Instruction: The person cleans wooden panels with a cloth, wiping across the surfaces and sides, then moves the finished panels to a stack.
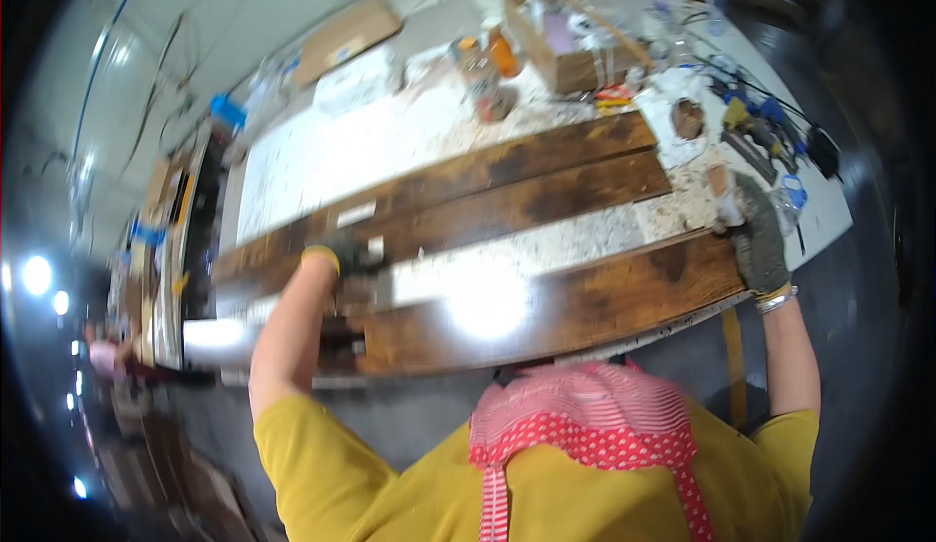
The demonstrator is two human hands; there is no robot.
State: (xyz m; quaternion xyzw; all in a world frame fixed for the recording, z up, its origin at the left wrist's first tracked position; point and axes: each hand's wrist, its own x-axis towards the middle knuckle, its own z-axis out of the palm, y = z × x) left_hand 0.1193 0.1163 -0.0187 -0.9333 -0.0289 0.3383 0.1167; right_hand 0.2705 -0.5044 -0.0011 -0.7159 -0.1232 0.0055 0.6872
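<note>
A dark brown wooden plank (546, 313) with a glossy, light-reflecting face lies along the near edge of the table. At its right end is my right hand (762, 245), in a dark grey glove, with its fingers closed around a small brown-and-white block (722, 191). My left hand (353, 254), in a dark glove with a yellow cuff, is over the left part of the planks; its fingers are smeared and partly hidden. Beyond it lie two more stained boards, a far one (458, 174) and a nearer one (546, 199). A white label (357, 214) sits on them.
The white table (292, 176) carries a cardboard box (575, 66) of odds and ends, a clear jar (483, 84) and an orange bottle (502, 52) at the back. Hand tools (765, 133) clutter the right corner. Another person (109, 357) shows at far left.
</note>
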